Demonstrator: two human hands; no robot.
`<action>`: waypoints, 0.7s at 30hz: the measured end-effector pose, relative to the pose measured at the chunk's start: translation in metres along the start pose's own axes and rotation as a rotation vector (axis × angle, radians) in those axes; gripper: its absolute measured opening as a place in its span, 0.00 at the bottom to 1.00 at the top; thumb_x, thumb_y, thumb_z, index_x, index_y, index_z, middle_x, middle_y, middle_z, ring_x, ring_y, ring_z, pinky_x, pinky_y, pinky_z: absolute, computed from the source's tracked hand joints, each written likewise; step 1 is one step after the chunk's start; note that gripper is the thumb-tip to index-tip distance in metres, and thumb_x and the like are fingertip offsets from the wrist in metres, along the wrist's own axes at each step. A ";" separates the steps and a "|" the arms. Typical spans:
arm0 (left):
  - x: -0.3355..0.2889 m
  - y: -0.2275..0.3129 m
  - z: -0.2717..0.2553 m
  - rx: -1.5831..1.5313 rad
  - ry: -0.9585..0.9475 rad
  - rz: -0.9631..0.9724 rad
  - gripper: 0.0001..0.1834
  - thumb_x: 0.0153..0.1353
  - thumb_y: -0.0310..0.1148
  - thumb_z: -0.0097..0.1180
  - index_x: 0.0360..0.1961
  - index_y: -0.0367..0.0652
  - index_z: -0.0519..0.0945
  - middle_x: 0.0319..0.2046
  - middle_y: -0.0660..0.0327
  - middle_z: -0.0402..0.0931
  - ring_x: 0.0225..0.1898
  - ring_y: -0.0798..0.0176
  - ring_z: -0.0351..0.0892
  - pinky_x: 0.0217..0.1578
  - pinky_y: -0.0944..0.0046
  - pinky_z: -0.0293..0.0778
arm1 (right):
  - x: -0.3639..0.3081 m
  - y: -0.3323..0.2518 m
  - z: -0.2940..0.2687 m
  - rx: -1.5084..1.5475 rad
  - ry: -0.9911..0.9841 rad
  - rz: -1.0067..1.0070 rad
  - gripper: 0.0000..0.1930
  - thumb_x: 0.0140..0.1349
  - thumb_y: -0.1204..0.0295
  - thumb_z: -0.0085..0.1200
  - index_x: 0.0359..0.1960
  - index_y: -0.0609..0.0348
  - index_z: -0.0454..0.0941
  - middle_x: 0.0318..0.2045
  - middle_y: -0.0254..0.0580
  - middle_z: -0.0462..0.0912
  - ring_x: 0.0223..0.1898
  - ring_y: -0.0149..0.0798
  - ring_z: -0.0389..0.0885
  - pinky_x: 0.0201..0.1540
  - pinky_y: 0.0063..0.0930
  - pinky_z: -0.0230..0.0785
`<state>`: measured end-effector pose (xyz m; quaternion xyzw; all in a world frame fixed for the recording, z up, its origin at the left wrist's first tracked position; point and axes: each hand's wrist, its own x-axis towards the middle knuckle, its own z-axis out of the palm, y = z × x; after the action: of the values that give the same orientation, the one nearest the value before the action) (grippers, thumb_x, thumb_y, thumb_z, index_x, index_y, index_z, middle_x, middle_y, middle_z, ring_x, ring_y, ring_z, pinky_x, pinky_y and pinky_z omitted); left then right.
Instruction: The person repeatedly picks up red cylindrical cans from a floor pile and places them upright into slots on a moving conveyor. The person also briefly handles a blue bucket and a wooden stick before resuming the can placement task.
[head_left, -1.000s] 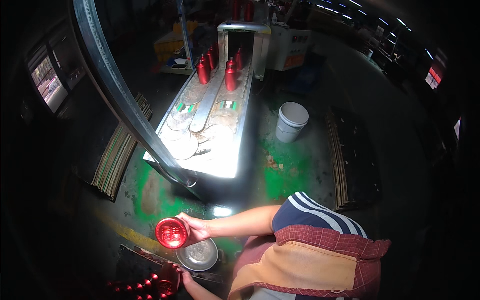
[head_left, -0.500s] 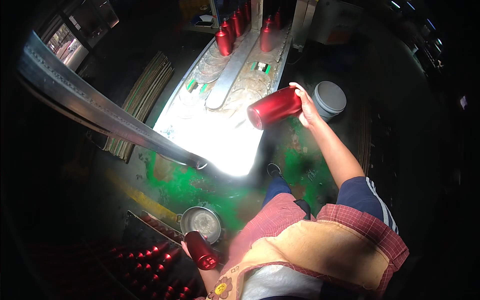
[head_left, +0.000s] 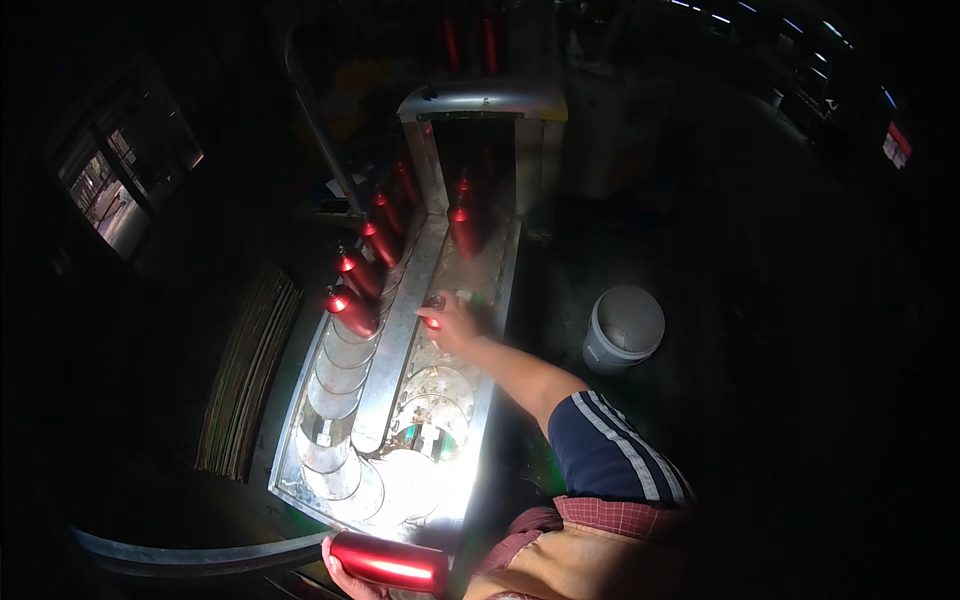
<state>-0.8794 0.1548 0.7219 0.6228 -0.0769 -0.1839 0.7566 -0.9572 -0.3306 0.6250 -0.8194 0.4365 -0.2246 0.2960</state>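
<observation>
My left hand [head_left: 349, 572] is at the bottom of the view, wrapped round a shiny red metal bottle [head_left: 390, 562] that lies sideways near the conveyor's close end. Reaching over the right lane of the conveyor [head_left: 378, 392], my right hand [head_left: 455, 328] closes round the top of another red bottle [head_left: 432, 322]. The hand and forearm hide most of that one. Beyond it, on the same lane, stands a red bottle [head_left: 465, 232] with more behind. Along the left lane, several red bottles stand in a row, the closest one [head_left: 352, 312] beside the middle rail.
A metal tunnel housing [head_left: 484, 102] spans the conveyor's far end. To the right stands a white bucket [head_left: 626, 322]. Left of the conveyor leans a stack of flat sheets [head_left: 250, 375]. A curved metal rail [head_left: 200, 556] crosses the lower left. Surroundings are dark.
My right hand has carried its bottle forward and left onto the right lane. My left hand has come up from beside the metal basin with its bottle. The view has tilted up.
</observation>
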 end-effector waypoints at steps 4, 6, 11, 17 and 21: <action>0.036 -0.003 0.030 0.339 -0.062 0.216 0.21 0.62 0.36 0.56 0.55 0.42 0.77 0.52 0.52 0.77 0.52 0.53 0.75 0.56 0.55 0.70 | 0.028 0.007 -0.010 -0.052 0.092 -0.086 0.30 0.50 0.73 0.63 0.56 0.27 0.78 0.69 0.59 0.53 0.66 0.64 0.55 0.66 0.48 0.59; 0.048 -0.021 0.046 0.671 -0.091 0.446 0.19 0.55 0.25 0.62 0.50 0.35 0.81 0.56 0.50 0.73 0.56 0.49 0.71 0.59 0.54 0.66 | 0.029 0.004 -0.019 -0.024 0.146 -0.128 0.29 0.50 0.74 0.62 0.56 0.29 0.78 0.68 0.60 0.54 0.66 0.64 0.54 0.68 0.46 0.57; 0.054 -0.081 0.078 0.942 -0.165 0.481 0.19 0.43 0.23 0.69 0.40 0.48 0.87 0.58 0.52 0.70 0.58 0.46 0.65 0.58 0.50 0.65 | -0.010 0.007 -0.045 0.181 0.305 -0.232 0.28 0.50 0.77 0.60 0.54 0.33 0.80 0.61 0.53 0.64 0.61 0.56 0.62 0.65 0.43 0.59; 0.049 -0.104 0.081 0.990 -0.167 0.598 0.21 0.42 0.25 0.71 0.42 0.52 0.86 0.65 0.47 0.60 0.63 0.40 0.60 0.60 0.46 0.63 | -0.068 0.011 -0.058 0.328 0.284 -0.290 0.23 0.52 0.82 0.58 0.50 0.47 0.80 0.55 0.44 0.69 0.59 0.49 0.68 0.60 0.35 0.64; 0.041 -0.105 0.100 0.984 -0.247 0.656 0.22 0.42 0.25 0.71 0.42 0.58 0.87 0.68 0.44 0.57 0.66 0.37 0.57 0.63 0.45 0.60 | -0.101 0.006 -0.055 0.393 0.237 -0.295 0.21 0.52 0.83 0.57 0.48 0.51 0.81 0.53 0.45 0.72 0.57 0.48 0.71 0.59 0.34 0.65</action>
<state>-0.8955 0.0320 0.6369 0.8175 -0.4283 0.0451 0.3825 -1.0472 -0.2630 0.6499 -0.7688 0.2921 -0.4401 0.3605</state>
